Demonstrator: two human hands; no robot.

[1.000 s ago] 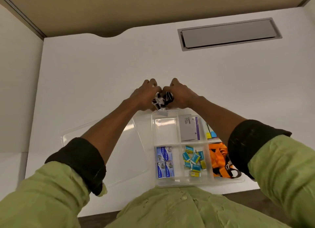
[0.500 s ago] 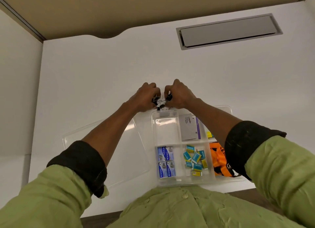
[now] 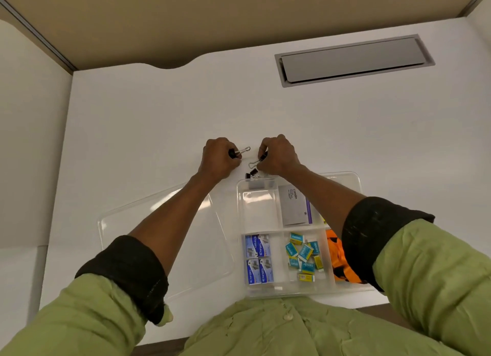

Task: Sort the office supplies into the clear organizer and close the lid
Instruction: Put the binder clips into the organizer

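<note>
Nearby, lid lies beside organizer.

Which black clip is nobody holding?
The clip lying on the desk beside the organizer; the left hand and right hand each grip another.

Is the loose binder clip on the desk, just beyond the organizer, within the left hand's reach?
Probably yes: the loose binder clip lies uncovered beside the left hand, though that hand grips another clip.
</note>
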